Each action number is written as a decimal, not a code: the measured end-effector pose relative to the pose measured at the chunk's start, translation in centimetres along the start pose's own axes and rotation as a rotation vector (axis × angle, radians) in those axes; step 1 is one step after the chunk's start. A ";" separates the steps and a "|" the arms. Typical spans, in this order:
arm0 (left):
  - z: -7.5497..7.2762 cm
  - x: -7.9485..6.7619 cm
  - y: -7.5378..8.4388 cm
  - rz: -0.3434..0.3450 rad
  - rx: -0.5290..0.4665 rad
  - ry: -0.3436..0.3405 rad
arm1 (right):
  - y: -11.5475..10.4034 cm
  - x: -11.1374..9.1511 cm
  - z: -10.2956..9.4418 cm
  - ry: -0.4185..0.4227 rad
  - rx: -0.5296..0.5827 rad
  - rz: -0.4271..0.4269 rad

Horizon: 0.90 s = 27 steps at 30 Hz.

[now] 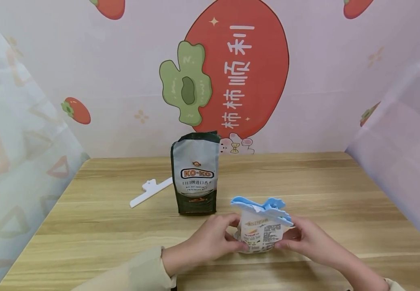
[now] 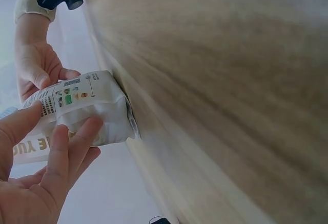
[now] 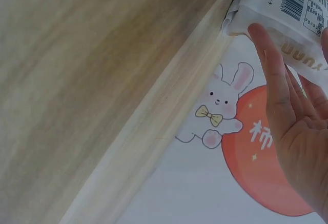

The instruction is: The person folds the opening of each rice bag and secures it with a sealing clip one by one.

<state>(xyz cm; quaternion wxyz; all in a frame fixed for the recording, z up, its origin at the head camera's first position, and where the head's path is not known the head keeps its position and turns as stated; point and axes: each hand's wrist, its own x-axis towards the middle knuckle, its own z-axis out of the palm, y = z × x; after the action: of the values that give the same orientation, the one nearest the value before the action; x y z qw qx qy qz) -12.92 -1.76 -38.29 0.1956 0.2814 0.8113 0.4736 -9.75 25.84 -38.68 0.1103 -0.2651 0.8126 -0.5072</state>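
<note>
A small white printed bag (image 1: 261,232) stands on the table in front of me, a light blue bag clip (image 1: 262,208) across its top. My left hand (image 1: 213,239) holds the bag's left side, thumb at the front. On the opposite side my right hand (image 1: 312,239) grips it, thumb low on the front and fingers up near the clip's end. In the left wrist view the bag (image 2: 110,103) shows its base against the table, with the left hand's fingers spread along one face. The right wrist view has the right hand (image 3: 294,116) against the bag's side.
Behind, to the left of the white bag, stands a dark green and silver KO-KO rice bag (image 1: 196,186). A white bag clip (image 1: 149,192) lies left of it, one end hidden behind the bag. A printed cloth backdrop (image 1: 122,81) rises behind the wooden table (image 1: 97,226).
</note>
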 end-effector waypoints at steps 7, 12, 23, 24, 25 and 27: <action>-0.1 0.9 -0.3 0.014 -0.014 -0.002 | -0.2 0.1 -0.2 0.055 -0.094 -0.024; -0.1 2.2 -0.6 0.053 -0.005 -0.010 | -0.3 0.2 -0.6 0.082 -0.124 0.021; 0.2 4.3 -0.8 0.019 -0.023 0.024 | -0.4 0.5 -1.8 0.115 -0.129 0.085; 0.3 4.5 -0.8 0.022 -0.019 0.028 | -0.3 0.5 -1.9 0.117 -0.129 0.085; 0.3 4.8 -0.9 0.026 -0.014 0.030 | -0.3 0.5 -1.9 0.121 -0.130 0.083; 0.3 5.2 -0.9 0.033 0.002 0.036 | -0.1 0.6 -2.2 0.130 -0.136 0.078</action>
<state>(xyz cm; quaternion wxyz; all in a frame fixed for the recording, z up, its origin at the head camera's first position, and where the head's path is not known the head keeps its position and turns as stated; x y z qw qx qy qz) -17.00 1.44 -39.46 0.1730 0.2863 0.8105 0.4809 -11.17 27.14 -37.50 0.0587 -0.2069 0.8602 -0.4623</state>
